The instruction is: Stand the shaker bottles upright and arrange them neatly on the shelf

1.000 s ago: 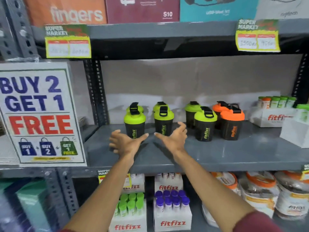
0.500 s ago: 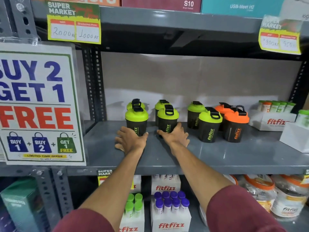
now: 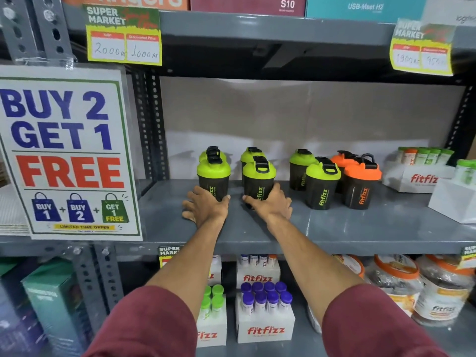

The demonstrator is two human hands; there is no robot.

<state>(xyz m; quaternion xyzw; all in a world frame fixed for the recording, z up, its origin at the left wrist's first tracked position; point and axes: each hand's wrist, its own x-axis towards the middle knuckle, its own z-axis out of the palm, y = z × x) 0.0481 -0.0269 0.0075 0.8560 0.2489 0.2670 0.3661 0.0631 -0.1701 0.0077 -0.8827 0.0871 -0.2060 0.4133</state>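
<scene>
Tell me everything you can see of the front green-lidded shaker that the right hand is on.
The front green-lidded shaker stands upright on the grey shelf, second from left in the front row. Dark, plastic-looking cup, green "fitfizz" print running up its side, lime domed lid with black flip cap and loop. The right hand wraps its lower part. Another green-lidded one stands close behind.

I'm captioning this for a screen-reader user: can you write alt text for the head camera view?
A person's left hand and right hand each rest against the base of an upright green-lidded shaker bottle, the left front bottle and the right front bottle, on a grey metal shelf. Six more shakers stand upright there, two orange-lidded; a "Buy 2 Get 1 Free" sign hangs at left.
</scene>
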